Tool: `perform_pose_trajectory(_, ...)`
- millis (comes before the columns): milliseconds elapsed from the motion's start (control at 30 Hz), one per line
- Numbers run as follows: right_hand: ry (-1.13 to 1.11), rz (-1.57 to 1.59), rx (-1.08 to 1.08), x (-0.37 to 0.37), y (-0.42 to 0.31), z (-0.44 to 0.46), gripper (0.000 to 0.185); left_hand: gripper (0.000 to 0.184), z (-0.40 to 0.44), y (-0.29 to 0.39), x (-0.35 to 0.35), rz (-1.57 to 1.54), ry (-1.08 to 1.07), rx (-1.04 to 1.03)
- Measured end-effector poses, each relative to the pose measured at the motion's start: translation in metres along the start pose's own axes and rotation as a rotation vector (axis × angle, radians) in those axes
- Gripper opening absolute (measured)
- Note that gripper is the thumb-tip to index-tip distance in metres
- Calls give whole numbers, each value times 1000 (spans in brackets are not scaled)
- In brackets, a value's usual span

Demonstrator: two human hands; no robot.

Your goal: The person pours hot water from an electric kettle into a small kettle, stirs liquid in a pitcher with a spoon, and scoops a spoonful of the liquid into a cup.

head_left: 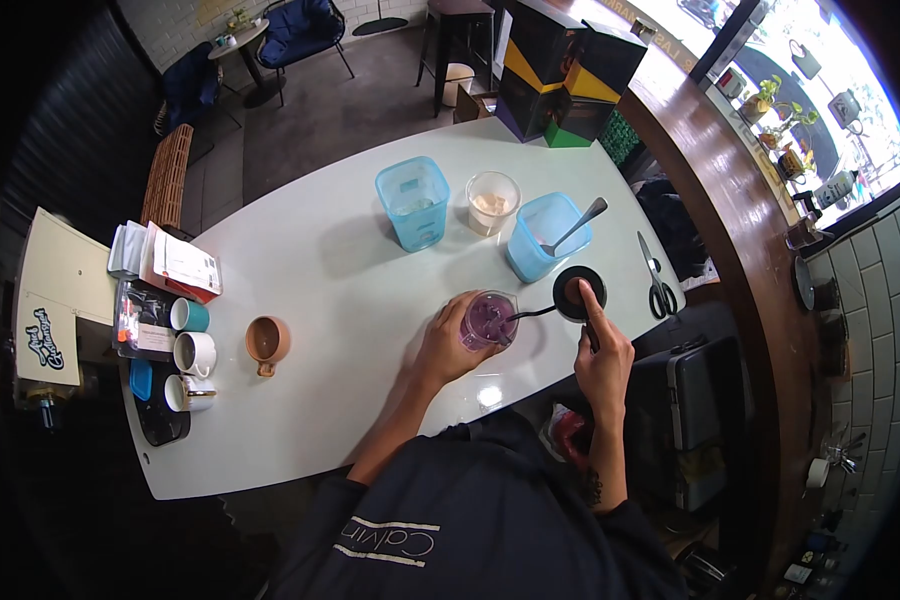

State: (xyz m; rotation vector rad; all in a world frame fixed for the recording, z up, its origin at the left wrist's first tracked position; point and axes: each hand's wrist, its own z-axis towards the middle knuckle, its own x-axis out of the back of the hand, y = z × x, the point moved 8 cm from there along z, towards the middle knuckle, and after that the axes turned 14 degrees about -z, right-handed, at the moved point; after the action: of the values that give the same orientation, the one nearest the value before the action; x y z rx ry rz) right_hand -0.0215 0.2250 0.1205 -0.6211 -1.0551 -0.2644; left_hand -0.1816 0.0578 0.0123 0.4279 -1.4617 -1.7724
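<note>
blue tubs (413, 205) (548, 240) 2 | white mugs (196, 354) (189, 393) 2 | brown mugs (268, 341) 1 | scissors (656, 285) 1 | hands (445, 342) (604, 370) 2

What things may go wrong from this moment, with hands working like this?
The clear cup might spill its purple contents if the left hand loosens. The right hand might bump the metal spoon sticking out of the nearby blue container. The scissors, near the table edge, might fall.

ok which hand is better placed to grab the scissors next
Probably the right hand: the scissors lie nearer, on its side. The left hand is farther off and wrapped around the purple-filled cup. The right is at the black round item, though.
</note>
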Motion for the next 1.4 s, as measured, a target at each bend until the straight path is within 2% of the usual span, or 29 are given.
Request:
perform_pose_trajectory(233,35,71,4,1,-8,3,89,84,-1,2,0,18,6,-14)
perform_pose_trajectory(433,45,-7,-27,3,-4,3,89,83,0,4,0,16,1,-14)
perform_pose_trajectory(633,-84,-23,-30,-5,-6,-2,89,85,0,1,-1,15,-4,-6)
perform_pose_trajectory(733,-55,33,-47,-5,-8,1,89,87,-1,-2,-1,5,-8,8)
perform_pose_trajectory(800,50,50,-39,-1,-7,3,88,88,-2,-4,-1,31,-9,3)
perform_pose_trajectory(933,49,26,-50,3,-4,5,88,88,-1,1,0,67,-9,-13)
perform_pose_trajectory(1000,-31,-13,-69,-1,-2,2,88,88,-2,-1,0,78,1,-23)
perform_pose_trajectory(1233,-90,22,-73,-7,-7,-2,90,88,-3,-1,0,94,11,-38)
perform_pose_trajectory(1400,86,27,-54,6,-7,5,90,89,-3,0,0,101,9,-36)
